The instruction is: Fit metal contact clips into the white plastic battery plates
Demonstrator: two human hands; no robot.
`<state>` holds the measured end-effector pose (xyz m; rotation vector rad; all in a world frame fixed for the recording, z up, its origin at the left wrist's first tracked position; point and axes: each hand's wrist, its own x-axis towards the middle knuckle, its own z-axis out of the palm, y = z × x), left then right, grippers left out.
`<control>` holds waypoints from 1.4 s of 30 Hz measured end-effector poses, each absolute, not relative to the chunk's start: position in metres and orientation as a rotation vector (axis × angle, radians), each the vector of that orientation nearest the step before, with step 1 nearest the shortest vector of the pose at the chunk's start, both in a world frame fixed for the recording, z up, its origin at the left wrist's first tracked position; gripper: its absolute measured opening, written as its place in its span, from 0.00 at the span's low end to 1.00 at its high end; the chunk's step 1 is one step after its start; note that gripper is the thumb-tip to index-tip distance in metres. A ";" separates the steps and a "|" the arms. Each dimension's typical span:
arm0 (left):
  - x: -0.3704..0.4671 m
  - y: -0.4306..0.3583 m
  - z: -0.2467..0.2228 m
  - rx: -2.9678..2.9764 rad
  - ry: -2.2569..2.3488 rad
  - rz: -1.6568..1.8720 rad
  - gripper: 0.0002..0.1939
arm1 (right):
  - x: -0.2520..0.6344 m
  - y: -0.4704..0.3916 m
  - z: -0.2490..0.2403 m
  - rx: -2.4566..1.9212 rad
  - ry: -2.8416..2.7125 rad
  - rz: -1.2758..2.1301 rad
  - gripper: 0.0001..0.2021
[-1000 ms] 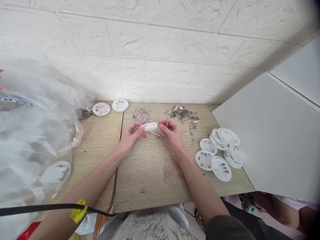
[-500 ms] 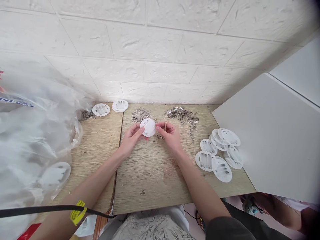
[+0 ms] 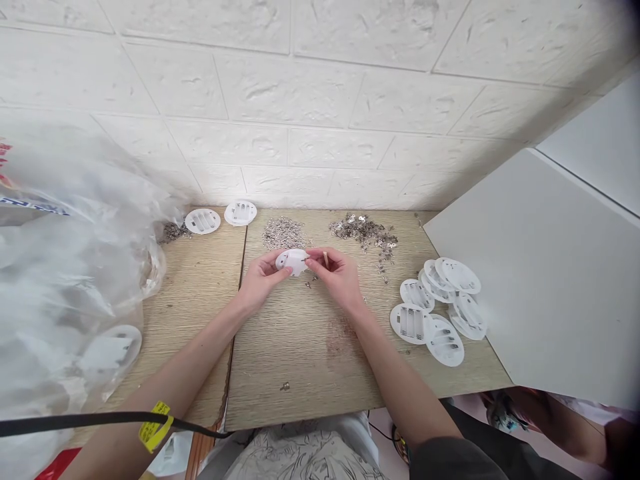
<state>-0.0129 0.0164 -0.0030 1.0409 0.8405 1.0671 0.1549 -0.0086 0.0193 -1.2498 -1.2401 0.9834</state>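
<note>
My left hand (image 3: 261, 280) grips a round white plastic battery holder (image 3: 289, 260) by its left edge, thumb on the near side. The holder is tilted, so its face looks foreshortened. My right hand (image 3: 339, 275) is closed at the holder's right edge, fingertips pinched together. A thin tan stick-like tool (image 3: 326, 258) pokes up between those fingers, and a small dark tip shows against the holder; whether the two are one piece I cannot tell. Behind the hands lie a pile of small silvery metal pieces (image 3: 283, 233) and a pile of metal contact plates (image 3: 361, 229).
Several white battery holders (image 3: 444, 341) lie heaped on the right, beside a slanted white panel (image 3: 545, 267). More holders (image 3: 203, 221) stand at the back left near a large clear plastic bag (image 3: 75, 267). A black cable (image 3: 90, 421) crosses the lower left. Another person's arm (image 3: 560, 427) shows lower right.
The battery holder has tipped from nearly facing me to a flatter angle. My right hand has shifted slightly left, its fingertips now over the holder's right edge.
</note>
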 end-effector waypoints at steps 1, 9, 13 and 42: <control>-0.013 0.016 -0.003 1.041 0.847 1.072 0.18 | 0.155 -0.009 0.020 -1.253 -1.258 0.959 0.11; -0.012 0.017 -0.002 1.051 0.855 1.085 0.18 | 0.159 -0.011 0.025 -1.259 -1.372 0.852 0.06; -0.012 0.017 -0.004 1.038 0.858 1.093 0.18 | 0.159 -0.012 0.028 -1.269 -1.457 0.766 0.04; -0.010 0.010 0.003 1.387 0.967 0.990 0.19 | 0.154 -0.014 0.022 -1.156 -1.653 0.426 0.05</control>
